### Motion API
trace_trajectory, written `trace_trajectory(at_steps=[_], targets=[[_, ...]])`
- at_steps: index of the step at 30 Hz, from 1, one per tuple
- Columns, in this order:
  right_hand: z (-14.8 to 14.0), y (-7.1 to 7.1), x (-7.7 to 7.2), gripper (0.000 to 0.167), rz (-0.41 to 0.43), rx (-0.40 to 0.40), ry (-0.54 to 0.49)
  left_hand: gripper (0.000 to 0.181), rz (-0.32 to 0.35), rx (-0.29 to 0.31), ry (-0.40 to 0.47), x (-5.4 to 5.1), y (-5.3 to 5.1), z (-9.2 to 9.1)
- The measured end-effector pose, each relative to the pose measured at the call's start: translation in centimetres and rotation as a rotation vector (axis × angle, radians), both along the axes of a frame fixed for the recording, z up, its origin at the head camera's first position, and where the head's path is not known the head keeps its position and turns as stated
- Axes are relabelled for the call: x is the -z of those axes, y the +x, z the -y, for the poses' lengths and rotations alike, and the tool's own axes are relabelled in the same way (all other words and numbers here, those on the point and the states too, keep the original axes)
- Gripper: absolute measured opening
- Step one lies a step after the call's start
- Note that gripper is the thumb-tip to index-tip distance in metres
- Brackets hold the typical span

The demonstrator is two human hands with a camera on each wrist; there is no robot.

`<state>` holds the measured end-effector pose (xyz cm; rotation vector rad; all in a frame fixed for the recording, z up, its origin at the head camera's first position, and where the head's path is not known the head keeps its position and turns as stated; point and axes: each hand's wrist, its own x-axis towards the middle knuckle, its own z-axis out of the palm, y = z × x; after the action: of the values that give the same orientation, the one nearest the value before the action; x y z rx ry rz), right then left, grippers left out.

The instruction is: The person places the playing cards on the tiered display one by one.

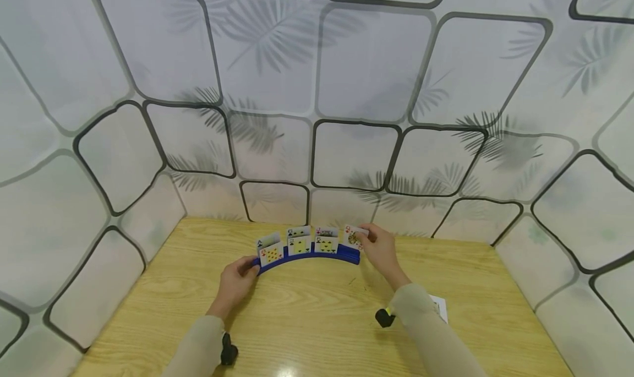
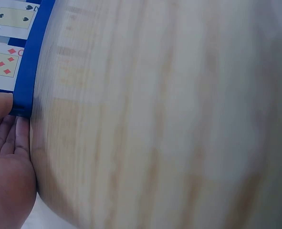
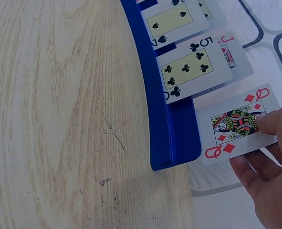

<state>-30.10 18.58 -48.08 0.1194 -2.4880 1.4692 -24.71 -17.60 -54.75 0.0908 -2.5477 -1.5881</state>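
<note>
A curved blue card holder point(image 1: 350, 254) stands on the table with several playing cards upright in it. My left hand point(image 1: 235, 283) grips its left end, thumb above and fingers below, beside a diamonds card point(image 2: 1, 64). At the other end, my right hand point(image 1: 382, 251) pinches a queen of diamonds point(image 3: 234, 121) between thumb and fingers. The queen is tilted just behind the holder's right end; whether it touches the slot I cannot tell. Nearest to it in the holder is a five of clubs point(image 3: 195, 74), with a red jack point(image 3: 240, 59) partly hidden behind.
The wooden table point(image 1: 307, 311) meets a patterned fabric wall point(image 1: 356, 151) at the back and sides. Partly hidden by my right sleeve point(image 1: 421, 311), a white card point(image 1: 441, 307) lies on the table. Dark wrist cameras point(image 1: 384, 317) sit on both forearms.
</note>
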Motion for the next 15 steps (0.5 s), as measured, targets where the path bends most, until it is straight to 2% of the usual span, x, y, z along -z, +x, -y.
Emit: trace_trajectory(at_steps=[15], targets=[[0.23,-0.08,0.46,0.021,-0.001,0.002,0.017,0.033,-0.007,0.004,0.005,0.14,-0.03,0.02]])
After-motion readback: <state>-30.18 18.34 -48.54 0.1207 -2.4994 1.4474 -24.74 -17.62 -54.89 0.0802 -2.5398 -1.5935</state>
